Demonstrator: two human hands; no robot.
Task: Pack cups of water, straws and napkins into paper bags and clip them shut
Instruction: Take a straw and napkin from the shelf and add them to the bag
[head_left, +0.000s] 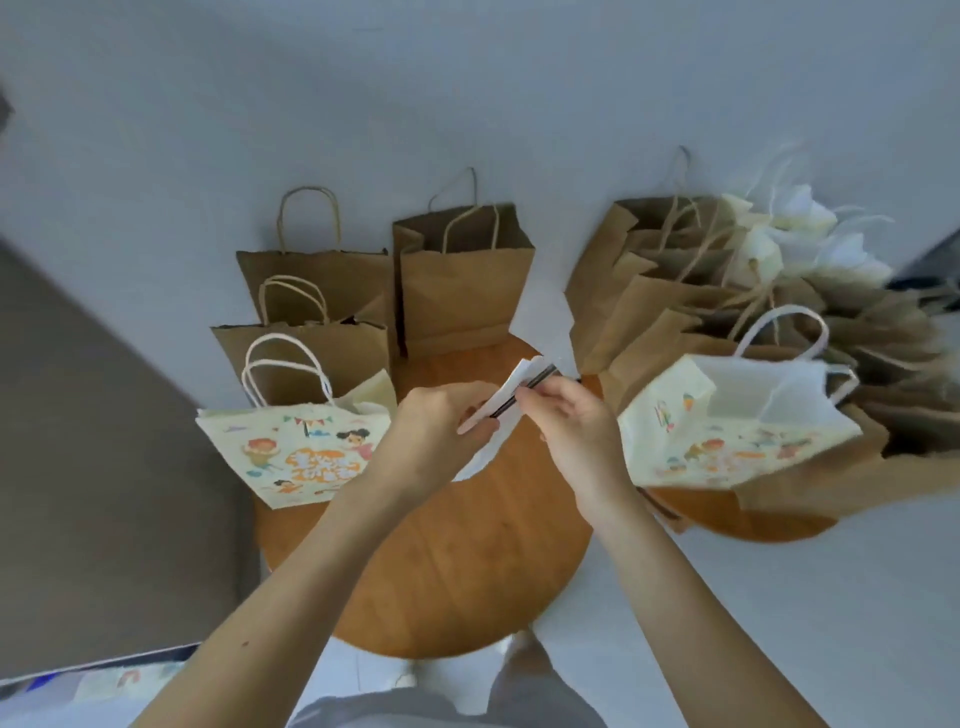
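Above the round wooden table, my left hand pinches a white napkin that hangs down to the tabletop. My right hand pinches a thin dark straw laid against that napkin. A printed cream paper bag with white handles stands open just right of my right hand. A second printed bag stands at the left, its top closed. No cup and no clip show.
Three brown paper bags stand along the table's far side. A pile of brown and white bags lies on a second wooden table at the right. A grey surface borders the left.
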